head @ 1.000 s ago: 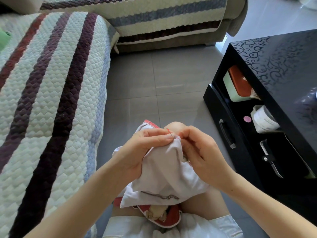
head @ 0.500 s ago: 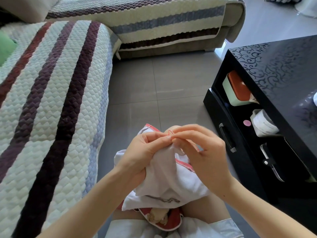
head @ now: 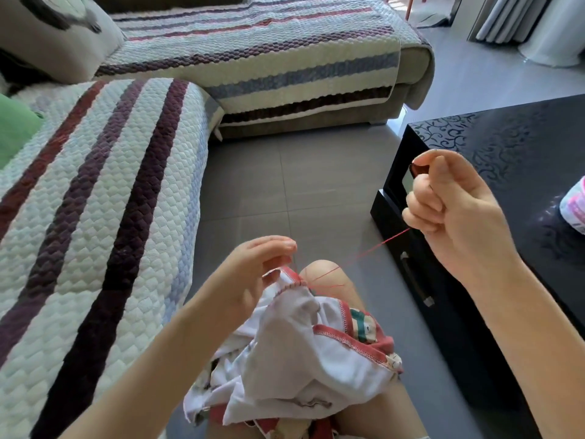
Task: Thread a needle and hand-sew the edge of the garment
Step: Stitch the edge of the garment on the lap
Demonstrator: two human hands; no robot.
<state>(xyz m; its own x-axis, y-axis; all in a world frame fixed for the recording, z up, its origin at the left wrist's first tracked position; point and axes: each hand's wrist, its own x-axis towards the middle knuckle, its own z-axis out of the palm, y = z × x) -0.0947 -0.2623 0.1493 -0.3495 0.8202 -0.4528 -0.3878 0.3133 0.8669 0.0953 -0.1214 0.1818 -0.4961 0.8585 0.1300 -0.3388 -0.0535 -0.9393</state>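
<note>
The white garment (head: 300, 359) lies bunched on the lap, its red-stitched edge lifted just before the knee (head: 326, 270). The left hand (head: 253, 277) pinches that edge with curled fingers. A red thread (head: 370, 251) runs taut from the edge up to the right hand (head: 452, 213), which is curled and pinching it in front of the black table (head: 506, 147). The needle cannot be made out. Beyond is the striped sofa (head: 253, 58).

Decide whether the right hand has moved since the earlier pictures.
Yes. The right hand has pulled up and rightward from the garment, now overlapping the black table, drawing red thread out.
</note>
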